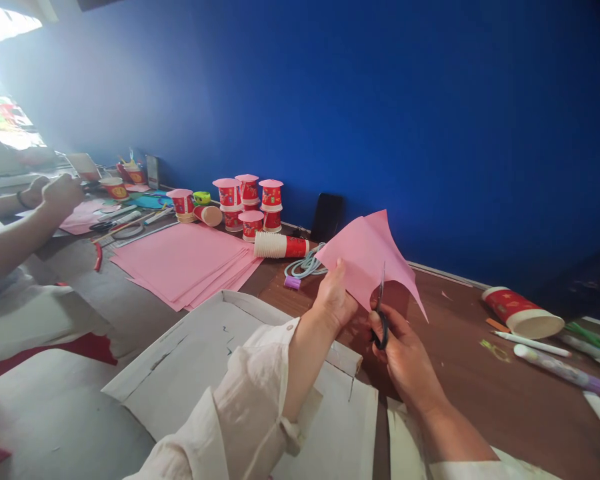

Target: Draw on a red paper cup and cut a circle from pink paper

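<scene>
My left hand [336, 298] pinches the lower left edge of a pink paper sheet [363, 250], which is held up off the table with its right part curling down. A curved cut edge runs along the sheet's lower right side. My right hand [405, 350] grips the black handles of a pair of scissors [381, 320], fingers wrapped round them. The blades point upward at the paper's lower edge, beside the cut. Part of my left fingers is hidden behind the sheet.
Left of my hands lies a stack of pink sheets [180, 257]. Red paper cups with pink tops [227, 193] stand by the blue wall, near nested cups [283, 245] and a phone [327, 217]. A white box lid [180, 360] lies in front. At far left are another person's hands [60, 193].
</scene>
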Available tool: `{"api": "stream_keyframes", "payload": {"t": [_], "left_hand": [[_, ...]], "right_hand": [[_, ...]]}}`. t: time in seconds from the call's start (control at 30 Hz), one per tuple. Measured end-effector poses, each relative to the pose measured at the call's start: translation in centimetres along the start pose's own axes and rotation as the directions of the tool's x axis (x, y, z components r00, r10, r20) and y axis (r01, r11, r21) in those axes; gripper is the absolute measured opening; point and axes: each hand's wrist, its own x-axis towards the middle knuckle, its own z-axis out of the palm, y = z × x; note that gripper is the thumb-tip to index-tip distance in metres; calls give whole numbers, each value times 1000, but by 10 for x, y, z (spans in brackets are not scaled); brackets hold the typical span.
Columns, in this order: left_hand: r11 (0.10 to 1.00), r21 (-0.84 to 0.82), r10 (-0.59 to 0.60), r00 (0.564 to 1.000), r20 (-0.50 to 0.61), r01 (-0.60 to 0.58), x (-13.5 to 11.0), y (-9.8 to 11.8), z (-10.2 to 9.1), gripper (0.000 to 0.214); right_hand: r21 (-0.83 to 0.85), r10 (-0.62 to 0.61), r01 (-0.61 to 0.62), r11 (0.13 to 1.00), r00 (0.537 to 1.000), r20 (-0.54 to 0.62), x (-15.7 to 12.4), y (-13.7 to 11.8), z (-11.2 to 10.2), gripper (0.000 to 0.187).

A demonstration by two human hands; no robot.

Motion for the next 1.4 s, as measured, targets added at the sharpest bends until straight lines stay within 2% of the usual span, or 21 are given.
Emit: {"api": "stream_keyframes", "payload": {"t": [0.1,0.27,0.43,0.7,1.07,1.23,1.4], "left_hand": [[1000,-9,-4,1000,15,4,1,0,0,27],[1000,-2,-15,1000,14,15,1,0,-1,29],[1000,3,-25,1000,3,25,3,0,-2,31],[1000,10,-10,1000,5,10,1,1,0,26],[998,16,-57,998,35,56,3,2,-1,32],[1000,-3,-25,998,54,25,6,1,-3,32],[1000,-9,-23,999,29,23,10,1,-3,30]], "right_hand": [[-14,65,-64,998,997,46,1,1,-2,49],[71,65,-68,995,997,47,3,5,-2,49],[78,91,-93,993,995,38,3,8,-1,50],[73,65,-69,995,997,52,4,9,-3,49],[80,69,-73,994,996,51,4,8,-5,51],[86,63,-69,994,996,65,4,6,-6,50],[102,78,-85,991,994,71,3,2,-6,48]]}}
